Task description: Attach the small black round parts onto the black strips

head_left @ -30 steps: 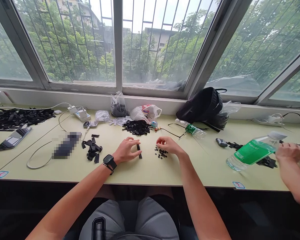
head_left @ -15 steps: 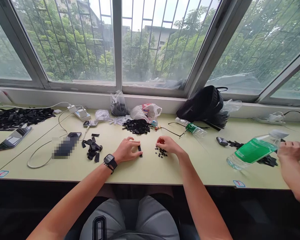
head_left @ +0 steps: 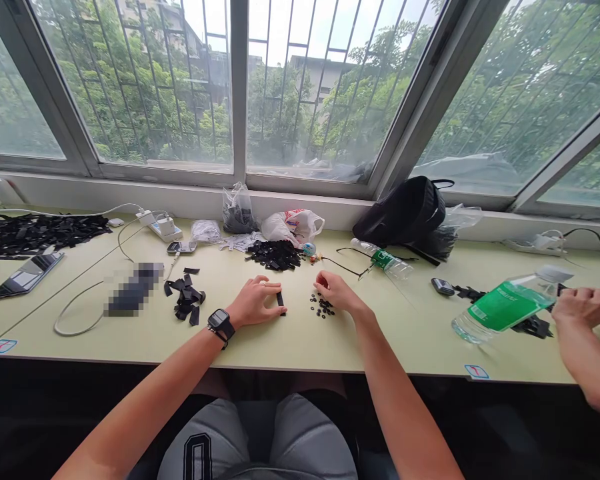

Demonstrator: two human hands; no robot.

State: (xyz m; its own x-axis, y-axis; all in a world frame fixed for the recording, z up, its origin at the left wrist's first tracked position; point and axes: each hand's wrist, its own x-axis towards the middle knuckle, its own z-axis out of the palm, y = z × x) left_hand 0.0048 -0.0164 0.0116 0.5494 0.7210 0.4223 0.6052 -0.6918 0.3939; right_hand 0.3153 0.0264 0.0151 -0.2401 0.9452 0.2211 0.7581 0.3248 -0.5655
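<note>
My left hand holds a short black strip against the table, thumb at its lower part and fingertips at its upper end. To the right, my right hand has its fingertips pinched together just above a small scatter of black rings. What it pinches, if anything, is hidden by the fingers. Beyond both hands lies a heap of black strips, and a smaller group of black pieces is to the left of my left hand.
At the right, a co-worker's hand is behind a tilted water bottle. Another bottle lies near a black bag. Plastic bags stand along the window. A blurred dark phone-like object, cables and a tablet lie left.
Both hands stay in nearly the same place, the left on the black strip and the right over the rings. The view has shifted very slightly.
</note>
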